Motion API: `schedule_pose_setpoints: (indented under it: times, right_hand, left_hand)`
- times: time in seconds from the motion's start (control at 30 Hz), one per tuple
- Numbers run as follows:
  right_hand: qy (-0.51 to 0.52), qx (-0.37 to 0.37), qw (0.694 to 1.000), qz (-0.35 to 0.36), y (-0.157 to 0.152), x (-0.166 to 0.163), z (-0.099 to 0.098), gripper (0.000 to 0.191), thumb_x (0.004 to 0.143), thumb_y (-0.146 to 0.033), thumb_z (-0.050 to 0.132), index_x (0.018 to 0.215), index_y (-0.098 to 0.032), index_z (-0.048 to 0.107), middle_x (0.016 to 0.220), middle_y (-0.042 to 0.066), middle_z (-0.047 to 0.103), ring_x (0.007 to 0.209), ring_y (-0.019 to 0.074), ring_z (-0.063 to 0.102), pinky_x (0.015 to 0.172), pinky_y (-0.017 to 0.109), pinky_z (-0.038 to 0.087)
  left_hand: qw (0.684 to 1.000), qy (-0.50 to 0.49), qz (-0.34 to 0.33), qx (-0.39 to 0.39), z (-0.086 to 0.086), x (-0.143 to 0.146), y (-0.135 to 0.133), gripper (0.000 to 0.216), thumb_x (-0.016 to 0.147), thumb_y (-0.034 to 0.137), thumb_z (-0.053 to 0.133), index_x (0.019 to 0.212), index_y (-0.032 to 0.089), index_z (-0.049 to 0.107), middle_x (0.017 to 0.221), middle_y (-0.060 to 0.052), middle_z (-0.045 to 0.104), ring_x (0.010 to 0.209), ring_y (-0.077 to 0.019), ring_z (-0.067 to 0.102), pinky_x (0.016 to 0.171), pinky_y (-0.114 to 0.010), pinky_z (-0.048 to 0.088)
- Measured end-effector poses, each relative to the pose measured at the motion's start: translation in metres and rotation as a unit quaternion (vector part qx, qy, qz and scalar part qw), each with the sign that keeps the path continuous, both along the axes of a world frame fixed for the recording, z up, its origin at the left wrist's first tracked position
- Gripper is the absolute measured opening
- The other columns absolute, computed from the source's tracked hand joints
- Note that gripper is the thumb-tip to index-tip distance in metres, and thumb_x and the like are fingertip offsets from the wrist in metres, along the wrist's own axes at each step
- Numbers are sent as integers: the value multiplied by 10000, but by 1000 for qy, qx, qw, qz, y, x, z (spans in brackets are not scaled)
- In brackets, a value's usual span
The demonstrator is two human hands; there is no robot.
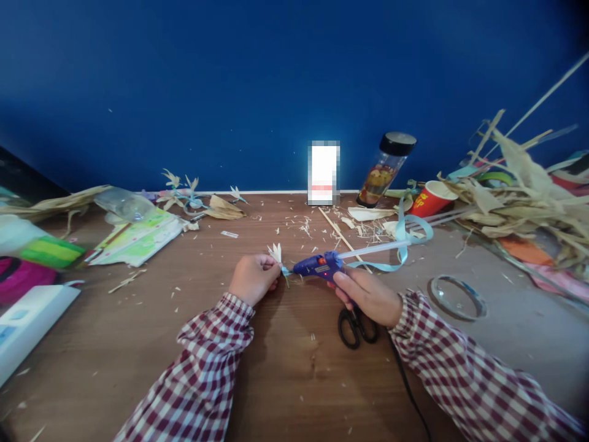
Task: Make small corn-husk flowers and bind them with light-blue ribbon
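Observation:
Between the thumb and fingers of my left hand (256, 277) is a small corn-husk flower (275, 252), its pale petals upward and light blue at its base. My right hand (368, 291) is wrapped round the handle of a blue glue gun (317, 265), with a long clear glue stick (375, 250) coming out of its back. The gun's nozzle points left and meets or nearly meets the flower's blue base; contact is hard to make out. Black-handled scissors (350, 329) lie just below my right hand, their blades hidden.
Light blue ribbon (402, 236) curls behind the glue gun. A roll of clear tape (458, 298) lies right. Beyond are a red paper cup (432, 198), a tilted glass bottle (385, 169) and piled husks (515, 190). Finished-looking flowers (184, 187) and a power strip (34, 325) are left.

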State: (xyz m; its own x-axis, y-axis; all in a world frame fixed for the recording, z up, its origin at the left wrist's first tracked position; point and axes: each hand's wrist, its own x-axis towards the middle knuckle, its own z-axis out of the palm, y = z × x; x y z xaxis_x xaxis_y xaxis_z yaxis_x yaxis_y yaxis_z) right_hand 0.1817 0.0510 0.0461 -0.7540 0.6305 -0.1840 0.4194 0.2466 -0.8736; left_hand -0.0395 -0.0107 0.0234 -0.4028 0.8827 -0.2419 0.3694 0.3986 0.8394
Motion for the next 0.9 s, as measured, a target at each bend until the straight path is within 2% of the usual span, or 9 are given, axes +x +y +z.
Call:
schedule_pose_setpoints:
  times: [0.17,0.3,0.5,0.73,0.9]
  right_hand:
    - [28,-26,999,-18,-2,1,-2,394,873,-458,254,752,-152,472,567,-29,440,462,83,448,459,205,364]
    - [34,0,999,-19,-4,-1,-4,388,877,-449,258,717,-156,457,571,-27,445,466,79,446,460,201,358]
    - [3,44,999,16,-1,-1,-2,365,881,-431,268,737,-161,467,539,-32,465,467,87,468,494,211,370]
    - [3,4,1000,-13,-1,1,5,380,875,-441,259,758,-152,477,556,-29,451,461,90,463,469,209,378]
    - [1,33,999,4,-1,-1,3,366,872,-437,274,733,-159,467,546,-30,461,456,88,468,478,210,374]
  left_hand:
    - [1000,-1,0,1,3,2,0,200,653,334,542,619,147,601,522,-10,596,439,-122,562,438,-204,447]
    - [1000,5,-4,4,3,2,0,204,658,336,537,602,149,595,494,-3,581,424,-118,554,422,-195,432]
    - [1000,1,-4,7,2,2,-1,201,653,339,542,620,154,613,473,7,572,434,-123,564,432,-196,438]
    - [1000,15,-10,12,-1,0,-1,208,661,344,532,615,156,607,513,-9,605,445,-127,574,441,-197,441]
    - [1000,15,-9,11,-2,-1,-1,211,657,348,538,630,153,615,494,-3,597,438,-129,573,429,-196,436]
